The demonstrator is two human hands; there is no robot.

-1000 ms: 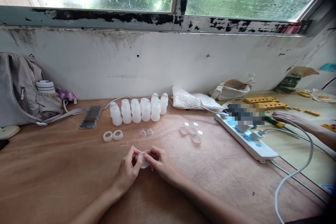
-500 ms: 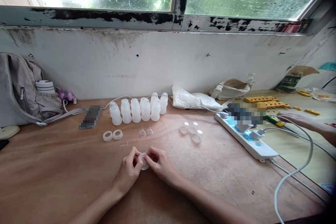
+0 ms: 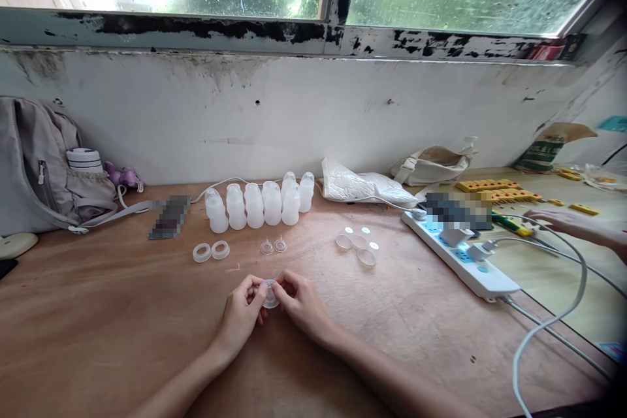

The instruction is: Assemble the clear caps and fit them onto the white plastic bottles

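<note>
Between both hands is a translucent bottle collar ring with a clear teat in it, held just above the wooden table. My left hand pinches its left side, thumb on top and fingers curled beneath. On the opposite side, my right hand grips the rim with thumb and fingers. Beyond the hands, two loose collar rings lie at the left. Two clear teats sit in the middle, and three clear domed caps rest toward the right. Several frosted baby bottles with clear tops stand behind.
A white power strip with plugs and looping cables occupies the right side. A white plastic package lies by the wall. At left are a grey backpack and a blurred phone. Another person's hand reaches in near yellow parts.
The held collar and teat have been raised slightly and tipped, and my left fingers now show beneath them. Both hands keep their pinch. The loose parts on the table stay put.
</note>
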